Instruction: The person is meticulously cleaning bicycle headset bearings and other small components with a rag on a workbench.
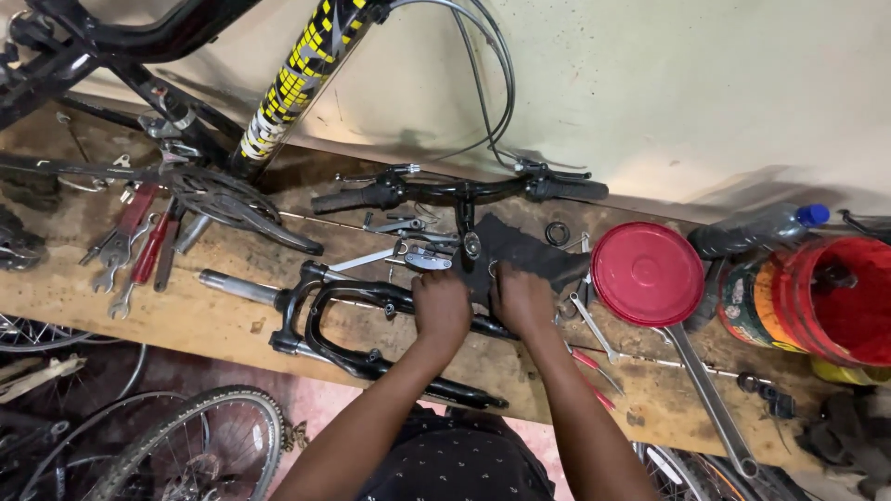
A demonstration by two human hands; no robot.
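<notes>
Gripping the black suspension fork [362, 325], the left hand [442, 311] curls closed; the right hand [522, 301] presses a dark cloth [529, 252].

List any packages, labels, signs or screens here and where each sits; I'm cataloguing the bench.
Round tin with orange, green and white printed label: right end of bench, beside red bucket.
Clear plastic bottle, blue cap: lying behind that tin.
Yellow-and-black decal: on black bicycle frame tube, upper left.
</notes>
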